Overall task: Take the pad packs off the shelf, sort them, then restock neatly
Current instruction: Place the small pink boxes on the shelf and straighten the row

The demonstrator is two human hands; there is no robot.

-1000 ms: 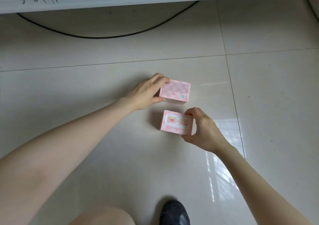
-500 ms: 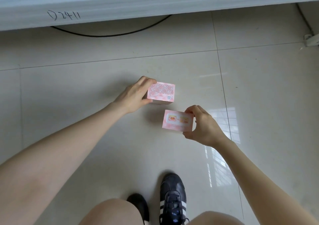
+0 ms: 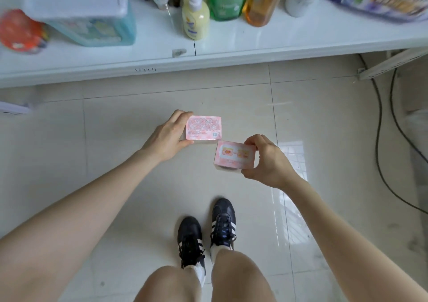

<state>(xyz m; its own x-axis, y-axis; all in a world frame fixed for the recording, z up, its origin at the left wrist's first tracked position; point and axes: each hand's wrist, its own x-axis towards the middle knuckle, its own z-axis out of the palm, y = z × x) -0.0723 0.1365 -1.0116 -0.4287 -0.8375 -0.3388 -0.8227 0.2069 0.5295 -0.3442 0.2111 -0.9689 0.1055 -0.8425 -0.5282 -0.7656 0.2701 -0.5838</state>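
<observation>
Closest to the camera are the person's bare knees and a pair of black shoes [image 3: 208,230] on the pale tiled floor [image 3: 92,162]. Above them both arms reach forward, each hand holding one pink pad pack over the tiles.

The right hand [image 3: 268,162] pinches the picture pack [image 3: 234,157] by its right end, thumb beneath and fingers curled over the top edge. The left hand [image 3: 168,137] grips the patterned pack [image 3: 203,128] by its left end, thumb at the near edge and fingers wrapped over the far one. The two packs sit corner to corner, nearly touching.

The step looks like carrying them to the white shelf [image 3: 254,44] for restocking. To do it well, the person would turn both packs to face the same way and square their edges before setting them down. The bare strip of shelf in front of the yellow pump bottle [image 3: 195,21] and the orange bottle [image 3: 261,2] seems roomy enough. They should be lowered flat, clear of those bottles.
</observation>
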